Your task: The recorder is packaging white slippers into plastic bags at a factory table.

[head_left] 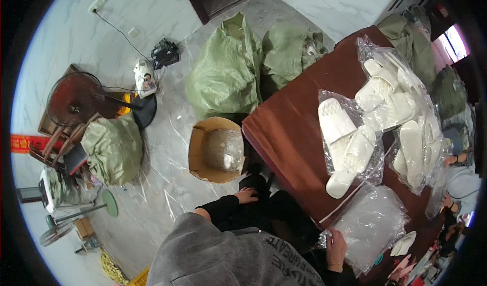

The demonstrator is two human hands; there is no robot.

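Note:
My left hand (247, 195) lies over my dark-clothed knee, fingers stretched out and holding nothing. At the near edge of the table, the fingers of my right hand (336, 246) are closed on the edge of a clear plastic bag (373, 222), part of a flat stack. Beyond it lies a pair of white slippers (341, 128) in clear wrapping. More wrapped white slippers (389, 103) are piled at the far right of the table. One loose white slipper (404, 244) rests near the bags.
A brown-covered table (289, 133) fills the right side. An open cardboard box (193, 154) stands on the floor, with green woven sacks (223, 73) behind it. At left are a standing fan (75, 106) and another sack (112, 151). A co-worker's hand (447, 200) shows at far right.

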